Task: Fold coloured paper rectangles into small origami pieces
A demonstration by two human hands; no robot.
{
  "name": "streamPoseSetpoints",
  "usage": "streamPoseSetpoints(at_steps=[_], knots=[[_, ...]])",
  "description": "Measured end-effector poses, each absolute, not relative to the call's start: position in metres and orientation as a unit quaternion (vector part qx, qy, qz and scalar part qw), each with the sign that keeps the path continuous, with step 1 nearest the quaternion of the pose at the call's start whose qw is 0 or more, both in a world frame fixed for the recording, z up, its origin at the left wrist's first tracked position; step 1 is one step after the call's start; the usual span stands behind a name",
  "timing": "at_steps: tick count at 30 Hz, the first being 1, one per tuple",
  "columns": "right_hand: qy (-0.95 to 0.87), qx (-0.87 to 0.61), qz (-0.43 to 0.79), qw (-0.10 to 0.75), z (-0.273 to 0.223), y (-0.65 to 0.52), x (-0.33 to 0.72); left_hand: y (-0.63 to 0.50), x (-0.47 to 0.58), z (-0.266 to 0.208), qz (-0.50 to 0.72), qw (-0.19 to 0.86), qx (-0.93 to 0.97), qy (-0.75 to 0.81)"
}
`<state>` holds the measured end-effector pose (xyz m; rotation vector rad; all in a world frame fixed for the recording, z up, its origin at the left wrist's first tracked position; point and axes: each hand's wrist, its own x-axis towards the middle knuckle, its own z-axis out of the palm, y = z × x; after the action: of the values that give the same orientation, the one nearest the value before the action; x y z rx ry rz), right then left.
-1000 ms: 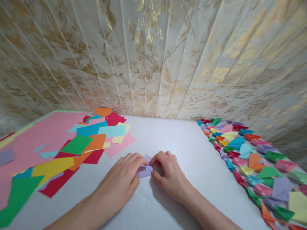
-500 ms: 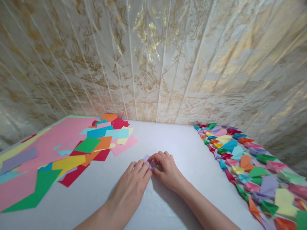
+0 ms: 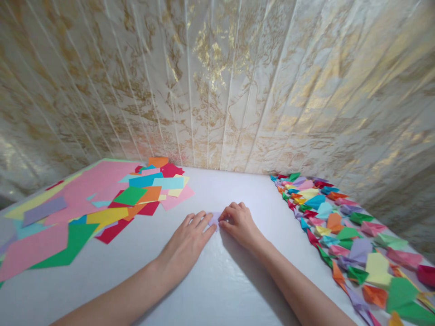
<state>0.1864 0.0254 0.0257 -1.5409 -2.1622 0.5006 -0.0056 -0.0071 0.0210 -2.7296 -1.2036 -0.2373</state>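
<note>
A small piece of lilac paper (image 3: 214, 219) lies on the white tabletop between my hands, partly covered by fingers. My left hand (image 3: 193, 237) rests on its left side, palm down, with fingers stretched out and the thumb apart at the near edge. At the right edge, my right hand (image 3: 239, 225) pinches the paper between thumb and bent fingers. The exact folds in the paper are too small to make out.
Flat coloured paper sheets and cut pieces, among them a green piece (image 3: 130, 196), spread over the left of the white table (image 3: 234, 185). Rows of folded paper shapes, such as an orange one (image 3: 335, 222), line the right. Behind hangs a gold-patterned curtain (image 3: 217, 104).
Both hands sit slightly farther up the frame. The fingers have drawn apart, so more of the lilac paper shows between them. The view has shifted a little.
</note>
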Motion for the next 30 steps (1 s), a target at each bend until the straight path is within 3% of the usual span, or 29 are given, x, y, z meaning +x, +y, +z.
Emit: streamPoseSetpoints(at_steps=[6, 18, 30], knots=[[-0.809, -0.497, 0.213, 0.229, 0.027, 0.032, 0.197, -0.006, -0.008, 0.015, -0.094, 0.07, -0.919, -0.377], [-0.813, -0.473, 0.254, 0.224, 0.029, 0.033, 0.198, -0.007, -0.014, 0.012, -0.097, -0.041, -0.917, -0.385], [-0.805, -0.493, 0.277, 0.179, 0.031, 0.037, 0.193, -0.005, -0.015, -0.006, -0.116, 0.022, -0.919, -0.375]])
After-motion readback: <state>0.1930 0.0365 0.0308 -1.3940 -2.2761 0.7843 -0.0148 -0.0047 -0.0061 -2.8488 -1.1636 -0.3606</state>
